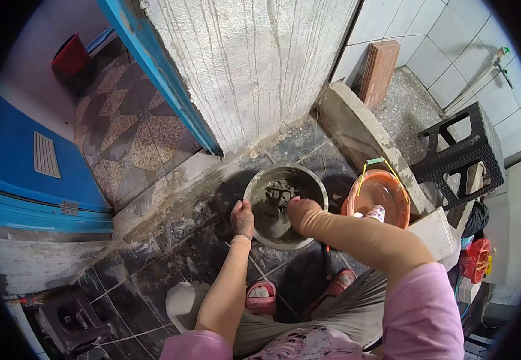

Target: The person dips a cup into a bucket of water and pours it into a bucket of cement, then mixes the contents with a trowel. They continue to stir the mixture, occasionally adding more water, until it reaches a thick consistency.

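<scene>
A round grey basin (252,187) sits on the dark tiled floor in front of my feet, with wet grey mortar (272,223) inside. My left hand (242,218) is closed at the basin's left rim. Over the basin's right side, my right hand (301,211) is closed in a fist, level with the mix. Whatever it grips is hidden by the hand; dark wet shapes show just left of it. To the right stands an orange bucket (406,207) of cloudy water, with a patterned white item (376,213) at its near edge.
A low concrete curb (362,129) runs behind the bucket. Beyond it are a tipped black plastic stool (464,156) and reddish tiles (380,72) leaning on the wall. At left are a blue door (44,162) and a brown stool (71,321). A pale block (431,234) lies right.
</scene>
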The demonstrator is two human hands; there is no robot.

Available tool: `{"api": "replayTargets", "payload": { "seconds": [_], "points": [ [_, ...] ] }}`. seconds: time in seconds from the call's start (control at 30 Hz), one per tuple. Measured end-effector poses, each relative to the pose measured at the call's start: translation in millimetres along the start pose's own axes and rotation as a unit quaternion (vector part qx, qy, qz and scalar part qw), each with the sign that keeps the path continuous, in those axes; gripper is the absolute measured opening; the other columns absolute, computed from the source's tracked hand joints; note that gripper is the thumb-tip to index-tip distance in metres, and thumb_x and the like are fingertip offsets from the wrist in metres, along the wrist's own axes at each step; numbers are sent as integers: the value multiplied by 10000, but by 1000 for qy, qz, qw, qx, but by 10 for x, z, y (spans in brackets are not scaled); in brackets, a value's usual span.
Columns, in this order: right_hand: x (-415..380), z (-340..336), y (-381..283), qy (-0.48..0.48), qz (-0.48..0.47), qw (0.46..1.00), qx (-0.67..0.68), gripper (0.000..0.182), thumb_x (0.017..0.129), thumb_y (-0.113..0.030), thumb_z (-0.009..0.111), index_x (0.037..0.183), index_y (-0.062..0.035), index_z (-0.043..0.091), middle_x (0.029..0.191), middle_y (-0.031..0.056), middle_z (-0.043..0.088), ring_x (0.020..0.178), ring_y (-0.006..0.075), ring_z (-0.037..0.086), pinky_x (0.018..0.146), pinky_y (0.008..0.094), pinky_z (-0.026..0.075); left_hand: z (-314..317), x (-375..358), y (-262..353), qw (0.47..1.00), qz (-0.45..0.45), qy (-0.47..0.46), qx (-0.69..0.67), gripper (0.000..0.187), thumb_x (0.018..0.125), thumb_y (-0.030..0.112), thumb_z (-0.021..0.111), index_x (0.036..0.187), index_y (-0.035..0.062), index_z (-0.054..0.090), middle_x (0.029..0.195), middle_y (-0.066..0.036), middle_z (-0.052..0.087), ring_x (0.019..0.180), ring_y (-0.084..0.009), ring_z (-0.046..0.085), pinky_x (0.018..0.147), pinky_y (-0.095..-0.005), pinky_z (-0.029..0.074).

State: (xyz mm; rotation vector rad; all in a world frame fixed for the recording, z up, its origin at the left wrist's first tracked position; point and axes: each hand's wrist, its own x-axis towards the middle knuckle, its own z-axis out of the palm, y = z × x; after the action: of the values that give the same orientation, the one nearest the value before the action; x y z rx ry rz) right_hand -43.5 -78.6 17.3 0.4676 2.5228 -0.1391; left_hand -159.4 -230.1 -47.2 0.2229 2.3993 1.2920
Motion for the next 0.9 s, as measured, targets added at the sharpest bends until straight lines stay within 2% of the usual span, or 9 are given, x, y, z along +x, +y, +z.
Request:
{"api": "replayTargets", "payload": {
  "seconds": [0.13, 0.2, 0.37, 0.5, 0.57, 0.67, 0.77, 0.8, 0.9],
  "points": [
    [-316, -41, -91, -21, -41, 994, 101, 450, 779, -146, 587, 1126, 125, 496, 960, 226, 672, 863, 351, 685, 777, 407, 546, 160, -47, -89, 993, 18, 113, -17, 381, 921, 358, 472, 849, -7, 555, 883, -258, 603, 885, -466, 544, 752, -500, 425],
    [-504, 25, -172, -31, -47, 989, 139, 534, 759, -179, 620, 1168, 135, 481, 1017, 232, 661, 930, 358, 668, 783, 380, 549, 143, 0, -64, 996, 11, 90, -12, 388, 917, 364, 473, 838, -8, 549, 876, -258, 601, 880, -467, 541, 751, -499, 423],
    [-1055, 104, -305, -7, -27, 996, 80, 496, 759, -170, 611, 1131, 133, 487, 823, 219, 670, 780, 332, 695, 642, 400, 558, 211, 73, -294, 994, 18, 77, -72, 413, 900, 390, 497, 809, -11, 536, 821, -256, 589, 852, -470, 535, 730, -496, 419],
    [-1236, 167, -90, 88, -106, 987, -81, 474, 765, -166, 598, 1121, 127, 490, 728, 181, 666, 728, 295, 701, 530, 391, 544, 170, 116, -276, 995, -61, 22, -82, 451, 904, 409, 527, 1010, -21, 610, 1049, -236, 616, 1023, -404, 559, 858, -419, 443],
    [-1247, -127, -92, 12, -100, 992, -79, 370, 754, -144, 624, 1041, 86, 579, 761, 139, 678, 743, 281, 704, 542, 390, 550, 270, 141, -436, 989, -81, 66, -103, 511, 910, 411, 537, 1148, -37, 600, 1201, -224, 591, 1130, -359, 545, 943, -367, 428],
    [-1062, -190, -79, 12, -111, 991, -72, 229, 723, -147, 671, 879, 21, 680, 827, 124, 697, 770, 295, 705, 601, 405, 567, 87, 0, -130, 971, -133, -24, -199, 577, 919, 403, 539, 1269, -55, 527, 1355, -204, 497, 1243, -312, 481, 1035, -326, 366],
    [-495, -63, -74, -149, -112, 982, 32, 331, 742, -127, 612, 1005, 74, 600, 810, 175, 674, 747, 297, 692, 566, 374, 553, 227, 65, -347, 982, -104, 27, -153, 525, 922, 399, 527, 1207, -40, 568, 1262, -214, 562, 1180, -338, 521, 984, -347, 401],
    [-537, -394, -56, -230, -54, 953, 187, 243, 696, -103, 649, 893, 38, 650, 791, 202, 666, 675, 313, 674, 520, 375, 538, 80, 18, -208, 988, -71, -26, -134, 469, 916, 398, 524, 1083, -32, 604, 1127, -224, 613, 1062, -360, 565, 901, -380, 433],
    [-112, 253, 221, -178, -487, 852, -76, 104, 742, -92, 632, 787, 1, 640, 667, 161, 631, 556, 307, 630, 437, 380, 490, 291, 47, -317, 988, -12, 130, -84, 424, 906, 393, 526, 917, -27, 587, 930, -233, 619, 890, -384, 572, 783, -421, 439]
  ]
}}
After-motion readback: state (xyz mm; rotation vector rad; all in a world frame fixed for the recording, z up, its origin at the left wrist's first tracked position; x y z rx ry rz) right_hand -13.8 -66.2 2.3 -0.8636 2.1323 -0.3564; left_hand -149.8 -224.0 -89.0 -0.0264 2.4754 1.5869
